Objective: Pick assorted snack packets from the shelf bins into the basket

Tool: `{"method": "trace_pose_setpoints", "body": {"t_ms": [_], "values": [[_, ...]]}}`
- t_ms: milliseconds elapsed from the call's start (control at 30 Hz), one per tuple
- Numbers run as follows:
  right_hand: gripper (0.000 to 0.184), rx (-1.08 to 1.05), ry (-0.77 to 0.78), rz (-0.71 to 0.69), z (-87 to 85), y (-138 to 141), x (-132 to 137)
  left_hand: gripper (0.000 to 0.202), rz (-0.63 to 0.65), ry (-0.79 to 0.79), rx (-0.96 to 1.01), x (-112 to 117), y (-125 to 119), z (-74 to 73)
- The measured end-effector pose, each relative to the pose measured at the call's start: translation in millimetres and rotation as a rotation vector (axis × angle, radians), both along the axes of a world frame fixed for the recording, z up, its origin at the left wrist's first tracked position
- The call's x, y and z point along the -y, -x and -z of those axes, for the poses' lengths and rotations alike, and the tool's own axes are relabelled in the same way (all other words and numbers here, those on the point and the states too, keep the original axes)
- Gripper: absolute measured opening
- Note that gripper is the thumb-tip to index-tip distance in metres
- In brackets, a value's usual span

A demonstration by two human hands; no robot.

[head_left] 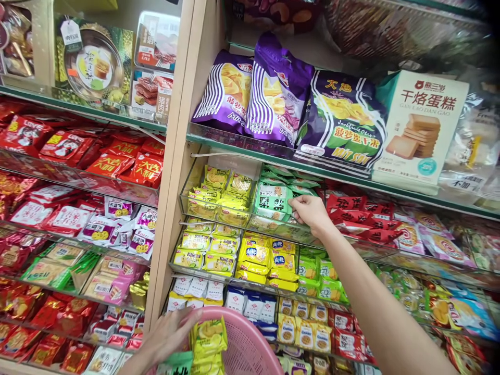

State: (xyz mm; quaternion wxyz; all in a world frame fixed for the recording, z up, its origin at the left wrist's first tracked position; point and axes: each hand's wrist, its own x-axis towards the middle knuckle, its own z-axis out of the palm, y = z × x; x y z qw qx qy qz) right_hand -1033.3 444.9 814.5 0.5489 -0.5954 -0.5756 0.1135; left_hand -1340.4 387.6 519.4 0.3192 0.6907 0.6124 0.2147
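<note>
my right hand (308, 210): pinched on a green packet (273, 200) at front edge of clear bin (255, 223). my left hand (166, 336): clamped on left rim of pink basket (250, 336).

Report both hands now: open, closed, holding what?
Left hand: holding the pink basket at its rim.
Right hand: fingers closed at the edge of a green packet; whether they grip it cannot be told.
</note>
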Motion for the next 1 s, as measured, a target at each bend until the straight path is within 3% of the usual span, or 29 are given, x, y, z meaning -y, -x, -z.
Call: {"method": "trace_pose_setpoints", "body": {"t_ms": [400, 567, 767, 1000], "values": [[0.011, -0.119, -0.046, -0.148, 8.9, -4, 5, 0.071, -0.001, -0.062, -0.032, 1, 3, -2.4], [0.011, -0.272, -0.012, -0.181, 2.9, -2, 4, 0.07, 0.016, -0.066, -0.021, 1, 2, -1.3], [0.025, -0.457, 0.035, -0.249, -7.5, 1, 8, 0.068, 0.021, -0.11, -0.033, 7, -1, -12.8], [0.021, -0.487, 0.031, -0.247, -7.8, -2, 14, 0.066, 0.022, -0.114, -0.035, 9, -1, -17.9]]}}
